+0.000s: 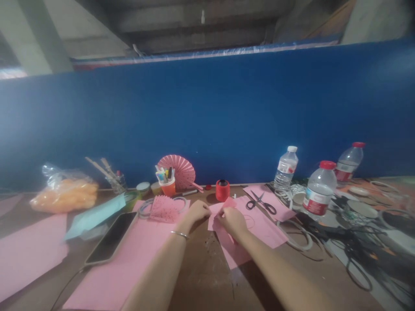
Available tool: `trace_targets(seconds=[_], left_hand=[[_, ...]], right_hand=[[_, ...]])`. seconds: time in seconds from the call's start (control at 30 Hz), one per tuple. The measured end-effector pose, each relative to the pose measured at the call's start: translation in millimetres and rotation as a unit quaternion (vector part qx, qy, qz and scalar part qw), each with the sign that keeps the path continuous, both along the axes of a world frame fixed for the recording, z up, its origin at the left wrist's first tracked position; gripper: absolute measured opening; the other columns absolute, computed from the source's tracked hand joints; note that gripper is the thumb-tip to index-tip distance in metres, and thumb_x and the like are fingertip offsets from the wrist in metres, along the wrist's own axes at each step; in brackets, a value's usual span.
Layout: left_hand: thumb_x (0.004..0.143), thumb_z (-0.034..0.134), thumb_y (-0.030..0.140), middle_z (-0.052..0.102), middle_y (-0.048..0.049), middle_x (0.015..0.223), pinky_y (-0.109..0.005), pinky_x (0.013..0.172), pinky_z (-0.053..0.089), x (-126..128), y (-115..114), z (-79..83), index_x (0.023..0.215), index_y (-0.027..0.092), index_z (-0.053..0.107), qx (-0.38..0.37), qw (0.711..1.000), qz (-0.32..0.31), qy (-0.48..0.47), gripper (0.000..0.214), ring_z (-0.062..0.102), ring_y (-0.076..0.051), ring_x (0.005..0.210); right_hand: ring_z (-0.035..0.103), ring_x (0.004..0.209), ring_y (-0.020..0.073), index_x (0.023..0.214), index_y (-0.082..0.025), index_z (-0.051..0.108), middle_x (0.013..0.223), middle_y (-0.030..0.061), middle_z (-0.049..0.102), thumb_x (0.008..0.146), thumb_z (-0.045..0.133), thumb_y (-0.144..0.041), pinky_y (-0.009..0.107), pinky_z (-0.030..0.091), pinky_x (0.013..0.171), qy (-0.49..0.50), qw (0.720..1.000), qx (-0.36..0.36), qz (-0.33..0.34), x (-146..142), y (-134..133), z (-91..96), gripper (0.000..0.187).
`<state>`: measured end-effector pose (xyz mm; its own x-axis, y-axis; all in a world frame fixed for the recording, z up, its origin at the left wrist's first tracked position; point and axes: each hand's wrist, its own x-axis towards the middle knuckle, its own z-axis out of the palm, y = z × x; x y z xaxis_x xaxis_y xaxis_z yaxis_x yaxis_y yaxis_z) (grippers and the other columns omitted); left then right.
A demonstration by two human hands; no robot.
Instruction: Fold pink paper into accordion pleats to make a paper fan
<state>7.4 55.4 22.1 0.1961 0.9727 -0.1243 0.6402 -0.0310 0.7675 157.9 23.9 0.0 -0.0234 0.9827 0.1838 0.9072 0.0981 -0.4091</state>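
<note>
Running the full width behind the work, a blue wall (207, 121) closed off the far edge of the brown table (201, 276). Bare wood showed only in a strip between the two forearms, reaching down to the near edge. That was the one open lane.

A large pink sheet (123, 268) bounded the strip on the left, with a phone (112, 237) lying across its left edge. A second pink sheet (262, 229) bounded it on the right, and scissors (261, 203) rested on its far part. Further right, a tangle of dark cables (356, 255) crowded the table out to the frame's edge. A red-capped bottle (319, 190) stood upright beside them. A red spool (222, 190) stood near the wall, just beyond the hands.

The right hand (231, 220) lay on the second sheet, its fingertips pinched narrow on a small pink piece (227, 204) raised at the table's middle. The left hand (196, 211) sat just beside it with its fingers curled in at the paper's left edge — whether they gripped it I could not tell.
</note>
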Motion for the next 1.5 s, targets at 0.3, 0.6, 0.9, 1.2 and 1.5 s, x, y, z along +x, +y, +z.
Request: trace_targets(seconds=[0.3, 0.6, 0.9, 1.2, 1.5], left_hand=[[0.061, 0.052, 0.02, 0.055, -0.0016, 0.053, -0.021, 0.049, 0.029, -15.8, 18.1, 14.3, 0.056, 0.013, 0.061, 0.052, 0.998, 0.004, 0.042, 0.013, 0.046, -0.01, 0.052], [0.061, 0.058, 0.032, 0.051, -0.0008, 0.047, -0.02, 0.039, 0.024, 11.7, 1.7, 11.4, 0.059, 0.009, 0.064, -0.028, 0.996, -0.068, -0.049, 0.024, 0.04, -0.008, 0.04], [0.059, 0.065, 0.034, 0.053, -0.0006, 0.051, -0.021, 0.045, 0.032, 12.1, 3.5, 6.5, 0.07, 0.008, 0.066, -0.081, 0.977, -0.088, -0.174, 0.029, 0.046, -0.008, 0.046], [0.056, 0.066, 0.028, 0.058, -0.003, 0.056, -0.022, 0.047, 0.035, 14.4, 3.6, 6.5, 0.069, 0.007, 0.064, -0.129, 0.961, -0.099, -0.225, 0.025, 0.049, -0.01, 0.048], [0.057, 0.056, 0.018, 0.052, 0.0012, 0.051, -0.021, 0.046, 0.036, 18.7, -0.6, 1.0, 0.071, 0.008, 0.063, -0.124, 0.957, -0.09, -0.247, 0.019, 0.046, -0.008, 0.044]], right_hand=[[0.062, 0.075, 0.0201, 0.08, -0.021, 0.068, 0.078, 0.0076, 0.069, 0.074, 0.046, -0.024, 0.026, 0.039, 0.063, -0.014, 1.0, 0.01, 0.004, 1.0, -0.9, 1.6, 0.023], [0.061, 0.077, 0.0215, 0.082, -0.021, 0.069, 0.08, 0.0093, 0.068, 0.077, 0.046, -0.024, 0.027, 0.039, 0.065, -0.019, 0.999, 0.01, 0.05, -3.7, -10.9, 11.8, 0.024], [0.061, 0.07, 0.0176, 0.082, -0.022, 0.07, 0.076, 0.006, 0.069, 0.077, 0.05, -0.034, 0.023, 0.036, 0.057, 0.056, 0.995, -0.006, 0.087, 4.9, -1.8, 15.6, 0.024], [0.06, 0.069, 0.0155, 0.078, -0.016, 0.071, 0.073, 0.0041, 0.069, 0.078, 0.045, -0.026, 0.021, 0.038, 0.058, 0.16, 0.979, -0.018, 0.121, 23.4, 8.6, 15.8, 0.027], [0.061, 0.067, 0.016, 0.075, -0.016, 0.071, 0.073, 0.0046, 0.069, 0.069, 0.055, -0.022, 0.021, 0.039, 0.058, 0.166, 0.975, -0.045, 0.144, 27.7, 7.2, 12.1, 0.018]])
